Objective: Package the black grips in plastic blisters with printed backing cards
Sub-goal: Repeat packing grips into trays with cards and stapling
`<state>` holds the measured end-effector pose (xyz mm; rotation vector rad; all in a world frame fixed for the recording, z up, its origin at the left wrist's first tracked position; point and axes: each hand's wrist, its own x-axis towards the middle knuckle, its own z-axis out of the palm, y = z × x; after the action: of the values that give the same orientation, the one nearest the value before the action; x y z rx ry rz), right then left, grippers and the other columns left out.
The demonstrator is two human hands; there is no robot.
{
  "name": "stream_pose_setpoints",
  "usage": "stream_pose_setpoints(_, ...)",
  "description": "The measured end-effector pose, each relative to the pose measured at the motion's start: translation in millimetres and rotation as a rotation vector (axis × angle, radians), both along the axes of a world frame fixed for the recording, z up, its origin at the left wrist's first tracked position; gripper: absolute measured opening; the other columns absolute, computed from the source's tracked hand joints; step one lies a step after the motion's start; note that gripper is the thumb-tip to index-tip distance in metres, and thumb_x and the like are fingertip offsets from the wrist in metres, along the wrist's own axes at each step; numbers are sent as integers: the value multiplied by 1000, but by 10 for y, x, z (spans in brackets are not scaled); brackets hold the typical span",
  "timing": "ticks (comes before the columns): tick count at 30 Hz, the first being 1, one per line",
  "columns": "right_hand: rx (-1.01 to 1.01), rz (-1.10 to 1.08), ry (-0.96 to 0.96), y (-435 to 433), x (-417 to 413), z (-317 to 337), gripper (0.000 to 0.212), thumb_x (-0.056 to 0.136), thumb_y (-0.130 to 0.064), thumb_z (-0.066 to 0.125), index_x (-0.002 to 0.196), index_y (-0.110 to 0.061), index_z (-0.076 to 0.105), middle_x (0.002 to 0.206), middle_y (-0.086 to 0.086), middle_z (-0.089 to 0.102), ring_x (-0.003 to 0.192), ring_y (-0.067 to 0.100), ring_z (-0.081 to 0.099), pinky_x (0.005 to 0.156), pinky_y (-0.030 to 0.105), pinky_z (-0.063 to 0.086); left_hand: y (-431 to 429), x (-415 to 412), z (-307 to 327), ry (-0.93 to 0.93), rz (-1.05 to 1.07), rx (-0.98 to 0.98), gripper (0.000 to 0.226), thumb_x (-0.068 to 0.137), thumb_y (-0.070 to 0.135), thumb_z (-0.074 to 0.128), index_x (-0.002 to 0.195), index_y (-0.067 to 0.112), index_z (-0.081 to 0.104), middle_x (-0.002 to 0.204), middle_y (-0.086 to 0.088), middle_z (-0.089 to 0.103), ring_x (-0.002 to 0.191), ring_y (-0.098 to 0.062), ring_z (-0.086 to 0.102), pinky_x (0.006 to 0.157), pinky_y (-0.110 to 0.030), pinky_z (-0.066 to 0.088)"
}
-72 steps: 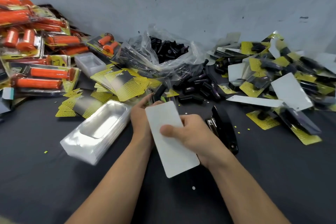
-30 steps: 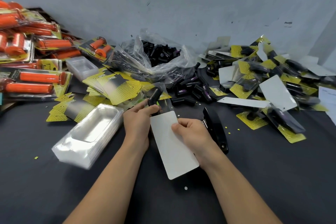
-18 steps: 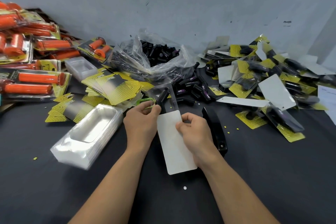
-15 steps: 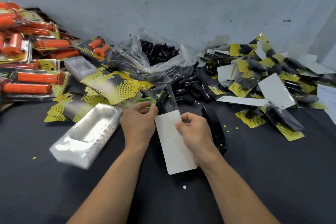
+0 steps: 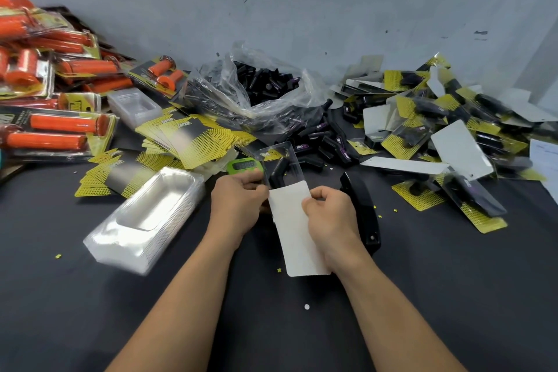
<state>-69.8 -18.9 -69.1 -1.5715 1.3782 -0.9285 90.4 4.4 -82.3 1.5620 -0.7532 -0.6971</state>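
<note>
My left hand [image 5: 238, 205] pinches the clear blister [image 5: 290, 157] containing a black grip [image 5: 278, 170]. My right hand [image 5: 329, 217] pinches the white card [image 5: 294, 232] overlapping its near end. A stapler [image 5: 362, 211] lies just right, a tray stack [image 5: 151, 217] left, and a green counter [image 5: 243, 165] just beyond my left fingers.

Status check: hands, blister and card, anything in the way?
Left hand pinching blister, black grip inside. Right hand holding backing card, white side up, top edge at the blister. Stapler beside right hand, not in the way.
</note>
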Motion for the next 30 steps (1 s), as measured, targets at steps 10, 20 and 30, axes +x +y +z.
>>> stream_pose_setpoints(10,-55,59,23,10,0,-3,16,94,-15,61,92,-30,61,87,-2,75,78,17,69,66,28,48,41,-18,-9,-157,-116,78,82,66,-6,79,142,22,62,95,8,76,79,-9,73,77,-27,61)
stream_pose_setpoints(20,-115,37,91,-8,4,-14,31,99,-32,61,75,-12,59,61,-7,55,56,9,47,47,19,32,98,-112,116,-283,-96,-10,79,64,24,65,140,43,54,65,10,58,58,-3,52,55,-11,42)
stream_pose_setpoints(30,69,104,-136,43,18,50,24,89,-29,74,88,-9,61,73,6,69,66,20,65,61,37,51,68,-81,95,-259,0,-82,51,89,22,77,136,34,64,68,7,67,59,2,62,61,-16,46)
